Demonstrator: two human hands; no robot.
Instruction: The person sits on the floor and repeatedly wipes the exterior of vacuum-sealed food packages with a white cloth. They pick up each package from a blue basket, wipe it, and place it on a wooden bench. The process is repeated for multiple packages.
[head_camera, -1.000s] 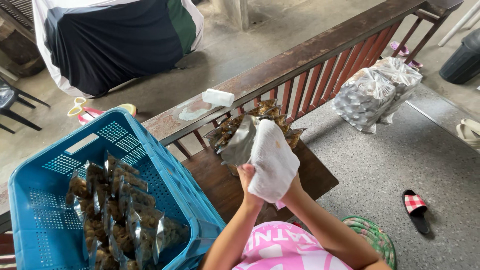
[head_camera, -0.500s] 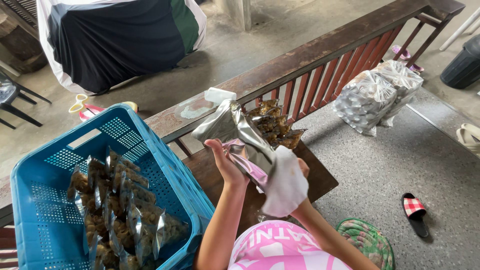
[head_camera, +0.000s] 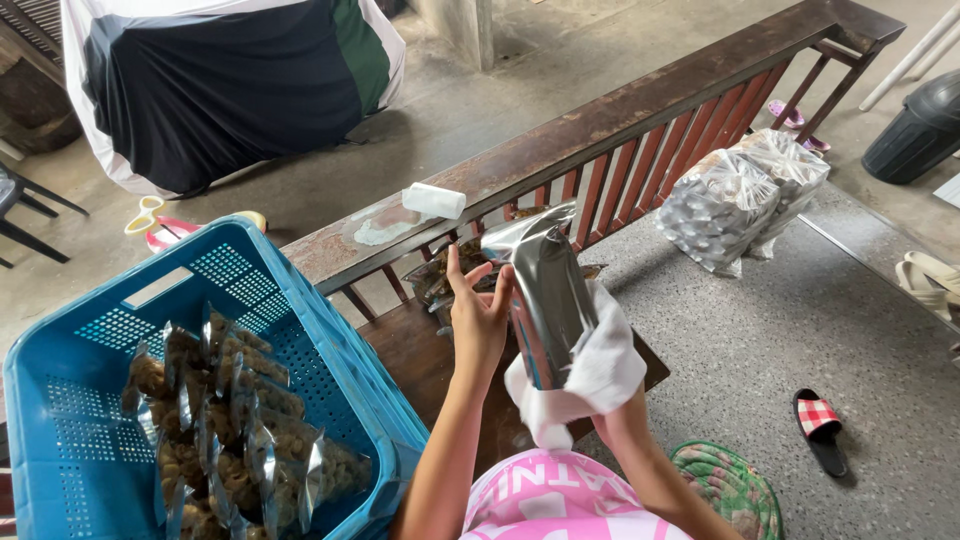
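Observation:
A silver foil pouch (head_camera: 545, 290) stands upright in front of me above a small wooden table (head_camera: 420, 360). My right hand (head_camera: 600, 405), mostly hidden under a white cloth (head_camera: 600, 370), grips the pouch's lower end through that cloth. My left hand (head_camera: 478, 310) touches the pouch's left side with fingers spread. Behind the pouch, more clear snack packets (head_camera: 440, 280) lie on the table.
A blue plastic crate (head_camera: 300, 320) at my left holds several clear packets of brown snacks. A wooden railing (head_camera: 620, 120) with a small white block (head_camera: 433, 200) on it runs behind. A bundle of silver packets (head_camera: 740, 195) and a sandal (head_camera: 820, 425) lie on the concrete floor.
The white cloth slid from the top of the pouch down to its bottom. The pouch now stands more upright, and my left hand has shifted onto its side.

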